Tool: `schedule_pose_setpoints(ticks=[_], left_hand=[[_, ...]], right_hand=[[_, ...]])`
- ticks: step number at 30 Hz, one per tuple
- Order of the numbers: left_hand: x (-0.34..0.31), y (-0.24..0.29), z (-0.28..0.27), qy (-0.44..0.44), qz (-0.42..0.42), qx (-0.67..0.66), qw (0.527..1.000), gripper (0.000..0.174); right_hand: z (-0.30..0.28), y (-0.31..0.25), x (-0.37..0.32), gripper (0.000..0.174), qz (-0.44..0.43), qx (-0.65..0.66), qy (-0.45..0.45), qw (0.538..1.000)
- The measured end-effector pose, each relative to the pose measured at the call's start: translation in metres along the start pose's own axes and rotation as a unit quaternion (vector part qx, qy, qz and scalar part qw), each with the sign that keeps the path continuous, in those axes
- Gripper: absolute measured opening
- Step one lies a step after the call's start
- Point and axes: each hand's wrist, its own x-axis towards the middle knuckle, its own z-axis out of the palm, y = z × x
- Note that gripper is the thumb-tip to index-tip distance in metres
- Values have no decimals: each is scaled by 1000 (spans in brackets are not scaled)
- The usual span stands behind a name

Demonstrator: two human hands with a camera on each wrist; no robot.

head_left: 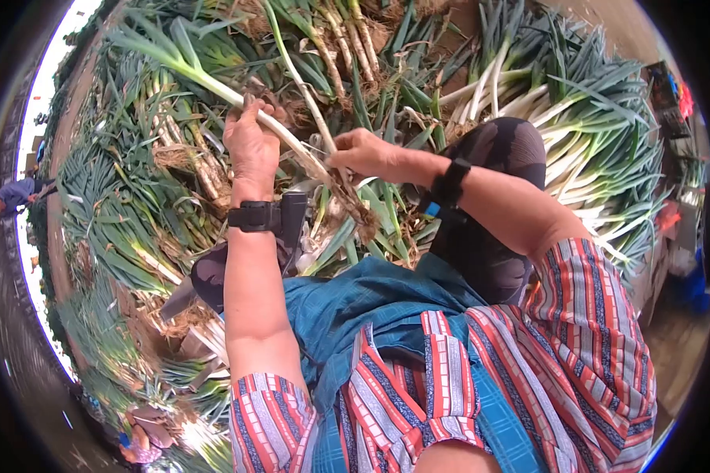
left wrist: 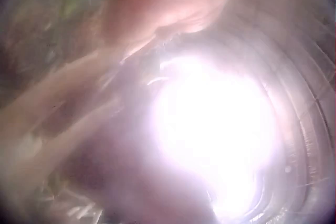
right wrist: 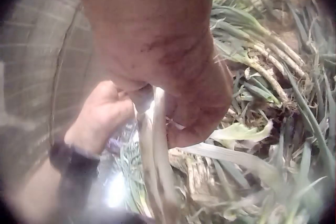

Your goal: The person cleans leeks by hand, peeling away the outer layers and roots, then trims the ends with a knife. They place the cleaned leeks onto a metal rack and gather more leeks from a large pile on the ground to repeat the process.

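In the head view my left hand (head_left: pixel 252 146) grips a long leek (head_left: pixel 284 134) around its white shaft. Its green leaves point to the upper left, and its brown, soil-covered root end (head_left: pixel 363 221) hangs low on the right. My right hand (head_left: pixel 363 154) pinches a thin outer layer (head_left: pixel 312 102) near the root end; this strip runs up and away, green at its far end. From the right wrist, pale strips (right wrist: pixel 163 171) hang below the curled fingers of the right hand (right wrist: pixel 178 87). Glare covers much of the left wrist view, where part of the left hand (left wrist: pixel 173 3) shows.
Untrimmed leeks (head_left: pixel 166 134) with roots lie spread to the left and ahead. At the right, beyond my knee (head_left: pixel 505 150), is a pile of clean white leeks (head_left: pixel 576 158). Peeled scraps (head_left: pixel 315 236) lie between my legs. Another person (head_left: pixel 16 197) appears at far left.
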Motion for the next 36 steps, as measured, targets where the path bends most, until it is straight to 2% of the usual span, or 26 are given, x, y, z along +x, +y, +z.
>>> schedule_pose_setpoints(ticks=[2,6,7,10,12,13,14,16,18,19,21,24,26,27,28,29,33,34,35,36], left_hand=[[-5,14,-11,34,-11,-28,999,9],[-5,28,-42,75,38,-86,993,5],[-8,36,-43,95,54,-92,990,5],[-13,64,-55,131,100,-101,981,9],[-14,89,-62,123,145,-97,977,12],[-16,97,-66,139,127,-79,979,13],[-9,98,-83,111,110,-60,986,12],[-29,98,-71,77,110,-31,990,11],[-40,81,-65,29,73,-71,994,12],[-38,70,-63,5,43,-94,995,13],[-37,43,-62,-52,-8,-96,994,16],[-47,17,-32,-109,-87,-73,987,18],[-57,-4,-13,-142,-124,-6,982,20],[-55,-23,-16,-154,-146,27,977,25],[-63,-33,-13,-135,-169,69,974,22],[-68,-38,-14,-141,-184,88,969,23],[-83,-43,-17,-122,-185,130,966,26],[-86,-42,-11,-120,-158,128,972,22],[-85,-39,-10,-141,-127,219,957,20],[-82,-36,-8,-178,-126,227,949,19]], right_hand=[[9,4,-3,20,38,-3,49,998],[24,19,3,21,83,-162,206,961],[18,27,6,23,156,-99,185,965],[-1,53,5,27,110,-288,297,904],[-21,60,-1,26,90,-436,170,879],[-23,61,11,28,90,-514,80,849],[-21,57,20,31,74,-580,-7,811],[-11,27,16,35,124,-506,13,853],[-5,-9,16,60,-3,-444,-30,896],[-1,-35,16,53,-34,-393,-86,915],[3,-56,29,59,-63,-113,-76,989],[2,-89,24,53,-106,-91,-102,985],[8,-94,29,41,-24,101,-80,991],[7,-93,27,30,-38,165,-48,984],[5,-89,28,20,-51,228,-19,972],[2,-85,29,21,-61,235,47,969],[-13,-96,23,28,-86,245,106,960],[-18,-96,19,25,-90,183,128,971],[-19,-90,27,27,-116,75,206,969],[-15,-91,25,26,-127,65,216,966]])
